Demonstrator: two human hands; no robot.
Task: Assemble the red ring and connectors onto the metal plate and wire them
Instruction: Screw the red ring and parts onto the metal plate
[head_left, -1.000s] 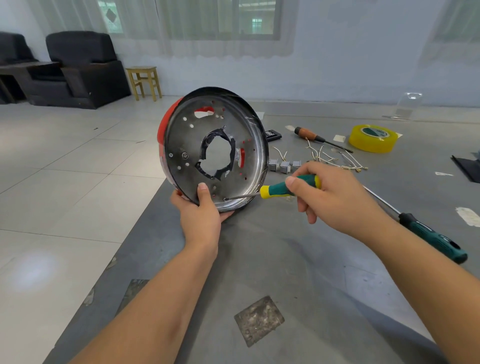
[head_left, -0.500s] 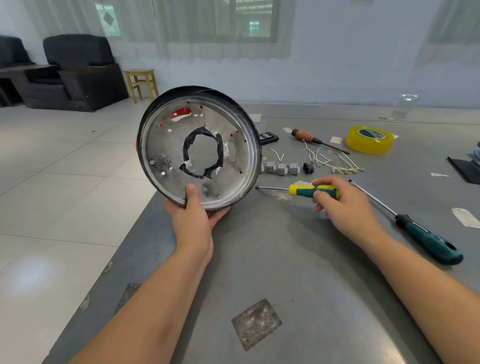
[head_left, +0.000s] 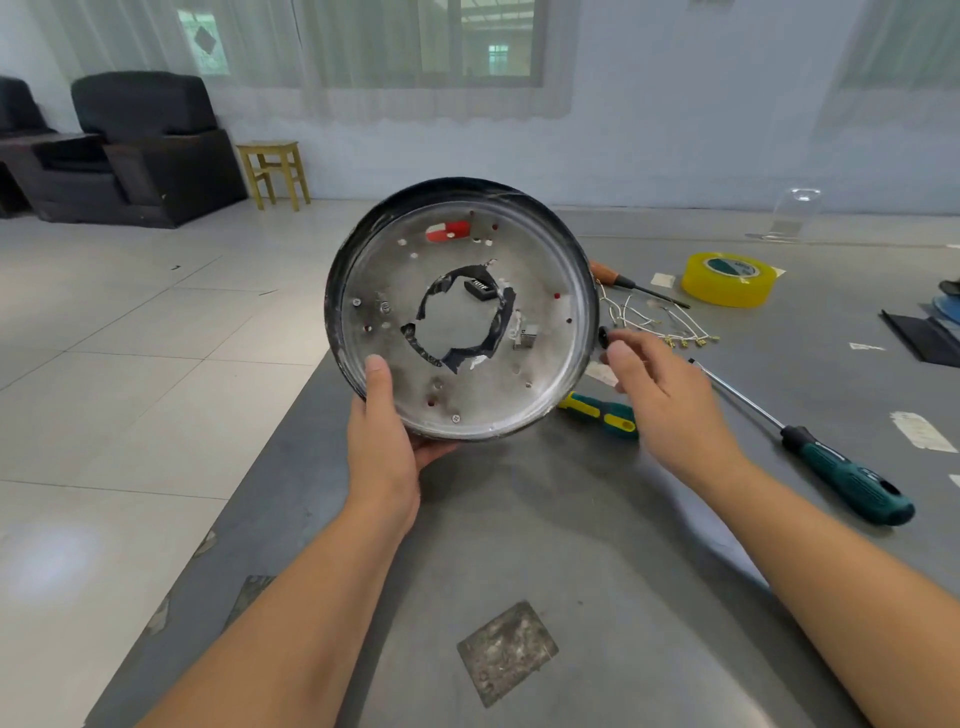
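My left hand (head_left: 384, 441) holds the round metal plate (head_left: 545, 364) upright by its lower left rim, thumb on the inner face. The plate faces me, with a ragged black-edged hole in its middle. The red ring (head_left: 449, 230) shows only through a slot and small holes near the top. My right hand (head_left: 660, 395) hovers by the plate's right rim, fingers relaxed and holding nothing. Its fingertips are close to a small black part (head_left: 604, 335). White wires with terminals (head_left: 660, 322) lie on the table behind it. A grey connector (head_left: 527, 338) is visible at the plate's right side.
On the grey table (head_left: 519, 545) a yellow-green screwdriver (head_left: 602, 413) lies under my right hand. A long teal-handled screwdriver (head_left: 841, 473) lies to the right. An orange-handled screwdriver (head_left: 608, 273) and a yellow tape roll (head_left: 730, 278) sit further back. The table's left edge drops to tiled floor.
My right hand laid the yellow-green screwdriver on the table, let go and moved up toward the plate's right rim. My left hand turned the plate to face me.
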